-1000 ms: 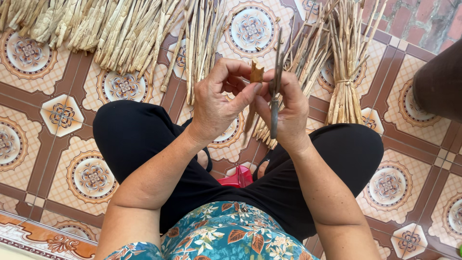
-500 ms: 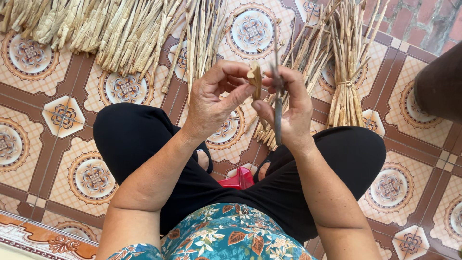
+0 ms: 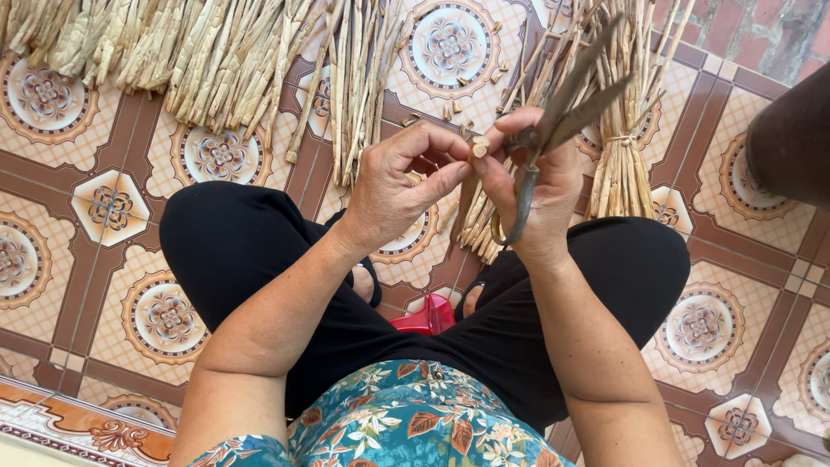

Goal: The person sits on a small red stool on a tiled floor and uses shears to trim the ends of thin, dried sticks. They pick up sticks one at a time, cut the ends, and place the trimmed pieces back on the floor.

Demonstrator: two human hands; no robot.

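Left hand (image 3: pixel 398 195) and right hand (image 3: pixel 536 190) pinch 1 stalk (image 3: pixel 477 147); scissors (image 3: pixel 545 143) partly hidden in right grip.

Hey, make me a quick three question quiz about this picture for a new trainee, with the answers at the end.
1. True or false: the right hand holds scissors.
2. What does the left hand pinch? A) a small stalk piece B) a coin C) a red stool
3. Fill in: dried stalk bundles lie on the patterned ____ floor.

Key: 1 true. 2 A, held at the fingertips of both hands. 3 tile.
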